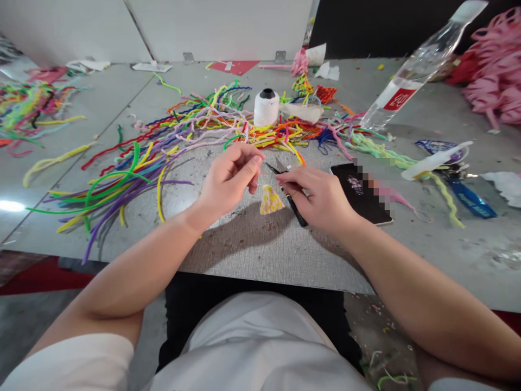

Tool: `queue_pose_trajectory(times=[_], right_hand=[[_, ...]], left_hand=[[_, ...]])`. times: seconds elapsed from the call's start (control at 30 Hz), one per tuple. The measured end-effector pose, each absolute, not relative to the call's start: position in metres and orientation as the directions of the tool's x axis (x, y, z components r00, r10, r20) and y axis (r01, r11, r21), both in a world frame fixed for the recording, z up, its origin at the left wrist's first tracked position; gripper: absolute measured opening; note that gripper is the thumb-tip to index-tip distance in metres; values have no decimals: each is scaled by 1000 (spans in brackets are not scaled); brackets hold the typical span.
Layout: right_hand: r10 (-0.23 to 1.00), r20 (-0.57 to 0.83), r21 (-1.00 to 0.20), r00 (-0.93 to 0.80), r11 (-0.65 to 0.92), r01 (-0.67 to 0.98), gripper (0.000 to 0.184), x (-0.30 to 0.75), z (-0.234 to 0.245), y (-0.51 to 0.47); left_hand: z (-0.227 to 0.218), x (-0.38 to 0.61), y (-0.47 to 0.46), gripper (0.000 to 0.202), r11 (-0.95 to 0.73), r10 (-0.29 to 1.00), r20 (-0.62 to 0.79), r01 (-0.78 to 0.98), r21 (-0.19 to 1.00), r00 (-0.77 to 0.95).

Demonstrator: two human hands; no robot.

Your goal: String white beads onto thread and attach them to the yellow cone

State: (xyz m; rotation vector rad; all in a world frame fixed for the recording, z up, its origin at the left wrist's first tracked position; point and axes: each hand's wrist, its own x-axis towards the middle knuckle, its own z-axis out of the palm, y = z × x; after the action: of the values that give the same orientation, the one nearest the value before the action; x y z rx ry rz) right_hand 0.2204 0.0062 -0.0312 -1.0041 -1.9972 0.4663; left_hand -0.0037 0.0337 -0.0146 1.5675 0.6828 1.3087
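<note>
My left hand (236, 176) is raised over the table with thumb and fingers pinched together. What they hold, if anything, is too small to make out. Under my right hand (319, 193), the fingers are closed on a pair of scissors with black handles (299, 214); the blades point up and left, toward my left hand. A small yellow and pink woven cone-shaped piece (271, 201) is between my two hands, beside the scissors. Just beyond the hands stands a white thread spool (266, 110) with a black top.
Colourful fuzzy pipe cleaners (134, 179) spread across the table's left and middle. A phone (360, 190) lies right of my right hand. Behind it stands a clear bottle (415, 76); a white squeeze bottle (435, 160) lies farther right. Pink loops (496, 70) are piled at the right edge.
</note>
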Motion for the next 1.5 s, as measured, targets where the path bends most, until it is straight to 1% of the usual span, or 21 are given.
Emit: queue_pose_trajectory(times=[0.07, 0.2, 0.37, 0.5, 0.6, 0.7, 0.83, 0.97, 1.03, 1.13, 1.2, 1.3, 1.4, 1.5], right_hand=[[766, 547, -578, -338, 637, 510, 23, 221, -28, 6], [812, 505, -634, -292, 579, 513, 10, 221, -25, 4], [853, 460, -744, -246, 521, 418, 14, 219, -23, 5], [847, 479, -778, -233, 532, 335, 16, 218, -22, 3], [858, 466, -801, -214, 512, 309, 11, 217, -22, 0], [854, 469, -792, -224, 519, 321, 10, 217, -22, -2], [845, 474, -770, -248, 534, 349, 8, 216, -21, -2], [836, 482, -782, -264, 546, 301, 11, 213, -19, -5], [843, 471, -799, -259, 533, 280, 10, 212, -17, -7], [879, 413, -847, -237, 466, 255, 11, 211, -16, -9], [901, 374, -877, -222, 421, 231, 16, 212, -16, -10], [916, 341, -907, -212, 380, 183, 25, 213, -17, -8], [909, 346, -911, -234, 384, 147, 25, 213, -18, -7], [904, 340, -911, -260, 385, 150, 27, 214, -19, -6]], left_hand=[[-13, -3, 30, 24, -310, 896, 328, -107, 945, 299], [-11, 0, 26, 11, -153, 931, 157, -39, 987, 330], [-5, 2, 21, 8, -13, 938, 32, -57, 998, 346], [0, 2, 18, 11, 95, 936, -79, -32, 995, 342], [2, 1, 16, 12, 172, 898, -170, 32, 985, 405], [3, 0, 14, 14, 141, 855, -182, 121, 983, 485], [4, -1, 11, 22, 61, 831, -178, 232, 971, 527], [6, -2, 11, 27, 12, 811, -169, 272, 962, 561], [6, -1, 11, 27, 12, 809, -169, 272, 962, 562], [4, 0, 12, 19, 74, 816, -191, 230, 970, 546], [1, 0, 12, 13, 150, 812, -218, 166, 975, 542], [0, 1, 12, 14, 237, 797, -252, 100, 966, 548], [0, 1, 12, 14, 261, 777, -267, 94, 961, 569], [1, 1, 12, 15, 252, 775, -258, 93, 963, 577]])
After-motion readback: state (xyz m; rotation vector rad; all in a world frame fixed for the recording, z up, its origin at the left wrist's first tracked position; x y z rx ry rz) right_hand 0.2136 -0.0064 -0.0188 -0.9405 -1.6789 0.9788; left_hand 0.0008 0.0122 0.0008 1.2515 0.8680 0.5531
